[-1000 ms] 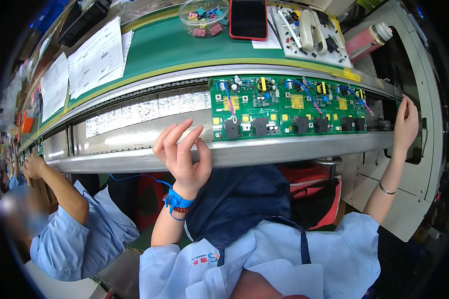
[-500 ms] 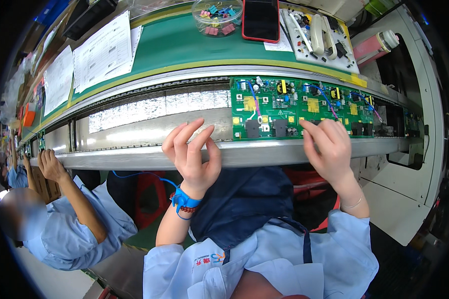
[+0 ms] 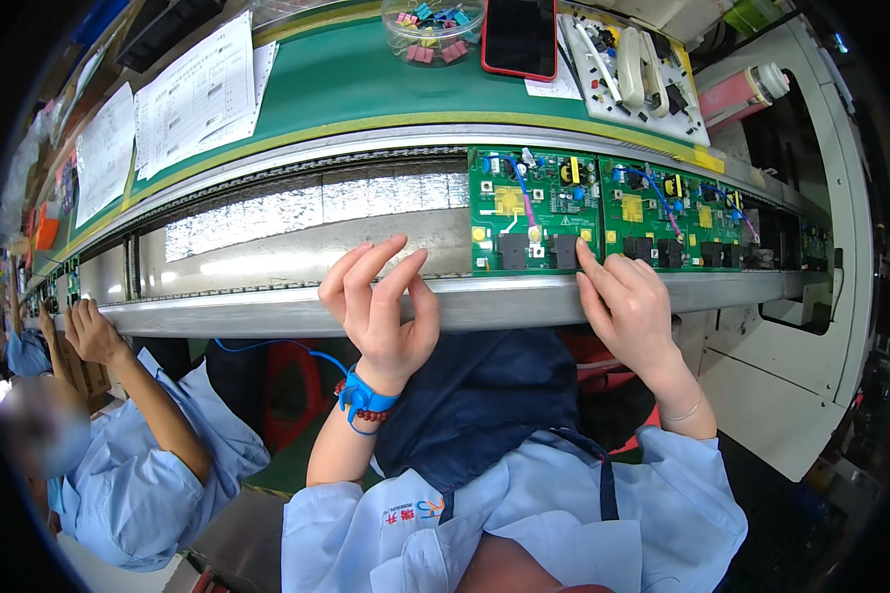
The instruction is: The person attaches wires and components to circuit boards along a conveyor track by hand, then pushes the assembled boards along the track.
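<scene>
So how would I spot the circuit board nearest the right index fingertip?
Find the long metal conveyor edging the green tabletop. Right of centre, it carries a row of green circuit boards. Yours, by the right hand, is the leftmost board: silvery metal bed, not another board, meets its left edge.

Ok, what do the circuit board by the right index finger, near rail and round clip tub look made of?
Circuit board: likely rigid laminate; flat, green coated face. Near rail: metal, probably aluminium; grey satin sheen. Round clip tub: clear, glossy plastic, perhaps glass; clips show through.
</scene>
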`<control>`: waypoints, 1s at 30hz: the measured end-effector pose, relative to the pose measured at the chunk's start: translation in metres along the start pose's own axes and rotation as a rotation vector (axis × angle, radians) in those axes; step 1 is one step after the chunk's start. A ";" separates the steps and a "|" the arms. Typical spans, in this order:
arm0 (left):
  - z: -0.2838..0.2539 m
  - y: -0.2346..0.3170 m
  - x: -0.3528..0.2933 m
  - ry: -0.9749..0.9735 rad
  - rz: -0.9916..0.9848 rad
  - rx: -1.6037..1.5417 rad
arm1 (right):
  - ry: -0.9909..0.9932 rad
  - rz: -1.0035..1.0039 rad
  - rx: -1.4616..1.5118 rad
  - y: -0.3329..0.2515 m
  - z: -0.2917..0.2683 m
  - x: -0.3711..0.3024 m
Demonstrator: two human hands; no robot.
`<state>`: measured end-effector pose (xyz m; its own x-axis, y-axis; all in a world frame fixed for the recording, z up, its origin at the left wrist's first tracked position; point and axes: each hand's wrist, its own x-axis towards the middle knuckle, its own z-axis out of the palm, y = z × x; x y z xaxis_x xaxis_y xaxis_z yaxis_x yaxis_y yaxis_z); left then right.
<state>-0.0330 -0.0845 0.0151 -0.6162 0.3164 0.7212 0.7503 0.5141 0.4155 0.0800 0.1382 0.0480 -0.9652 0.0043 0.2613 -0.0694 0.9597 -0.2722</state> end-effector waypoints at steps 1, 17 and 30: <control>0.000 0.001 0.000 0.002 0.002 0.002 | -0.001 -0.002 -0.001 0.000 0.000 0.000; -0.002 -0.002 -0.006 0.095 0.002 -0.034 | 0.032 -0.141 0.255 -0.047 0.030 0.044; -0.002 -0.003 -0.003 0.099 -0.002 -0.031 | 0.062 0.265 0.362 -0.006 0.039 0.041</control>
<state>-0.0326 -0.0882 0.0128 -0.5924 0.2339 0.7709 0.7569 0.4895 0.4331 0.0314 0.1217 0.0241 -0.9453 0.2645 0.1910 0.0840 0.7629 -0.6411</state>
